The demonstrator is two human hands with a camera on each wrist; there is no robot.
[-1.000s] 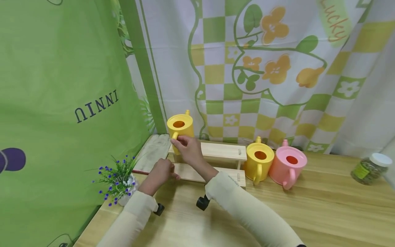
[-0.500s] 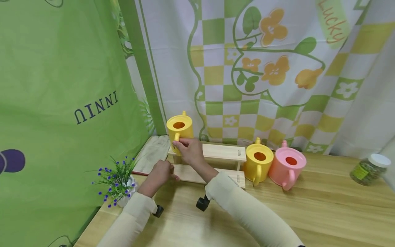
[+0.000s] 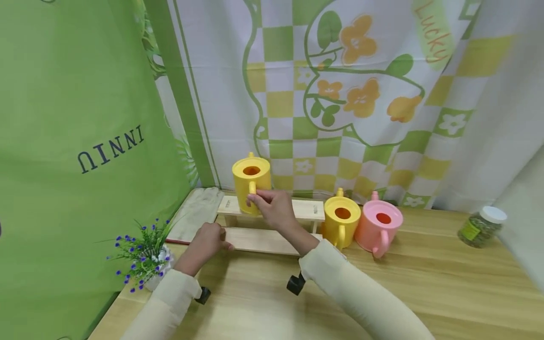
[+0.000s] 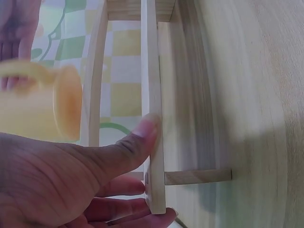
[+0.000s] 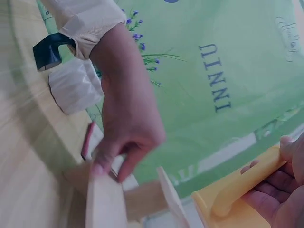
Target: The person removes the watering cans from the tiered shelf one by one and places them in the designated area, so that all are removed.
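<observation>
My right hand grips the handle of a yellow watering can, with thumb and fingers curled round it. The can stands upright over the upper board of a small two-tier wooden shelf, towards its left end. In the left wrist view the same can is blurred beside the shelf. My left hand pinches the left end of the lower board, the thumb on one face and fingers behind. In the right wrist view the left hand holds that board end.
Right of the shelf stand a second yellow watering can and a pink one, side by side. A lidded jar is farther right. At left are a potted purple-flowered plant and a pale cloth item. Curtains hang behind.
The held yellow can has shifted right along the shelf, showing the upper board's left end. My left hand keeps its grip on the lower board. The head view has turned slightly right.
</observation>
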